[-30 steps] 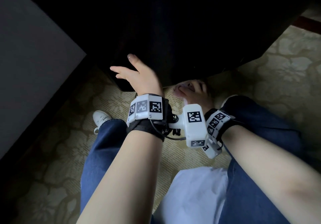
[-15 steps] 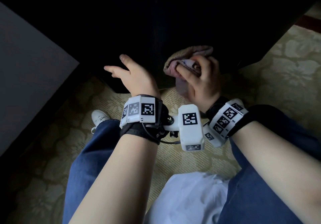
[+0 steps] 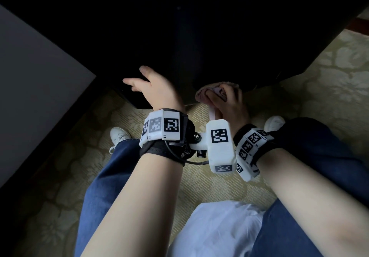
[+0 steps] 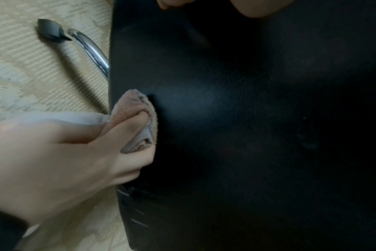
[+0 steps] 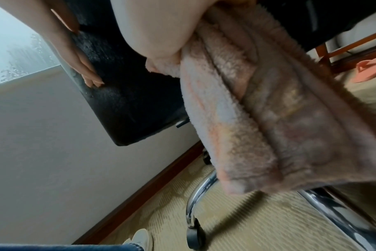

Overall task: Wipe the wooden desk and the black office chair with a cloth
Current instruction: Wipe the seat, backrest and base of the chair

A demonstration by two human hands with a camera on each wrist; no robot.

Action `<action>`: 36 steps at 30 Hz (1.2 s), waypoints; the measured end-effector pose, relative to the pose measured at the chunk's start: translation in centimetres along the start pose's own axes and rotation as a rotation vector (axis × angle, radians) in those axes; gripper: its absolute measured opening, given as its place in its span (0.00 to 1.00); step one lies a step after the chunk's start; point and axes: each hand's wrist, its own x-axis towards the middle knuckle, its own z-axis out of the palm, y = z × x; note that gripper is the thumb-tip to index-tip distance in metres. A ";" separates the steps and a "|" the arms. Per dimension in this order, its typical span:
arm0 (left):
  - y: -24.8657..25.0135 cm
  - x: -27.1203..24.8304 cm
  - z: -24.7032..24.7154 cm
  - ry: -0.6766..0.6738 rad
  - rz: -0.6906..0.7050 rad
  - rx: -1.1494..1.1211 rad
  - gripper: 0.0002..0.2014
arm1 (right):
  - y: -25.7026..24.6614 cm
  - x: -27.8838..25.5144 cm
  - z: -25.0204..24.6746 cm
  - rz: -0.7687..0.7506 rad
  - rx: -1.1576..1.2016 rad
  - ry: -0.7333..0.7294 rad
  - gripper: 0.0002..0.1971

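The black office chair fills the top of the head view, its padded panel facing me. My right hand grips a bunched pink cloth and presses it against the panel's lower edge. In the left wrist view the cloth sits right at the chair's edge. My left hand lies to the left with straight fingers flat on the panel, holding nothing. In the right wrist view the cloth hangs in folds from the hand. The wooden desk is out of view.
A grey wall with a dark skirting stands close on the left. Chrome chair legs with a black caster spread over the patterned carpet. My white shoes are just below the chair.
My right hand carried the cloth up the chair panel, then back down to its lower edge. My left hand stayed flat on the panel.
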 end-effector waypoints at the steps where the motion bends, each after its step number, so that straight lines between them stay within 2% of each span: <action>1: 0.1 0.0 0.0 0.000 -0.004 0.001 0.30 | 0.0 -0.1 0.1 -0.004 0.001 -0.008 0.32; 7: 0.4 0.6 0.4 0.008 -0.018 0.063 0.29 | 0.1 -0.5 0.7 0.060 -0.003 -0.126 0.34; 11: 0.3 1.0 0.0 -0.001 0.001 0.109 0.28 | 0.1 -1.4 0.8 0.162 -0.078 -0.457 0.35; 14: 0.2 1.6 -0.3 -0.040 0.085 0.164 0.29 | 0.4 -1.9 1.5 0.253 -0.016 -0.430 0.29; 17: 1.0 2.5 -0.6 0.018 0.000 0.146 0.29 | 1.1 -2.3 0.6 0.302 0.031 -0.501 0.30; 18: 1.3 2.7 -0.9 0.025 0.013 0.110 0.29 | 1.1 -2.5 0.0 0.259 0.062 -0.463 0.29; 20: 1.3 2.8 -1.5 0.012 0.035 0.103 0.29 | 0.4 -3.0 -1.4 0.091 0.144 -0.276 0.26; 23: 1.0 1.9 -1.5 -0.063 -0.003 0.061 0.31 | -1.5 -3.3 -2.5 -0.134 0.114 0.127 0.23; 25: 0.7 1.2 -1.2 -0.138 -0.012 0.003 0.34 | -2.6 -2.5 -2.9 -0.178 0.048 0.336 0.21; 26: 0.5 0.9 -1.0 -0.169 -0.012 -0.013 0.35 | -3.1 -1.9 -3.1 -0.174 0.022 0.386 0.21; 28: 0.1 0.6 -0.8 -0.204 -0.012 -0.029 0.37 | -3.4 -0.5 -3.0 -0.124 0.006 0.406 0.23; 31: -0.2 0.9 -0.4 -0.170 -0.012 0.036 0.36 | -3.2 0.9 -1.9 -0.050 -0.030 0.368 0.28; 36: -0.5 2.0 -0.2 -0.152 0.042 0.152 0.33 | -2.7 0.0 0.5 -0.019 -0.163 0.155 0.48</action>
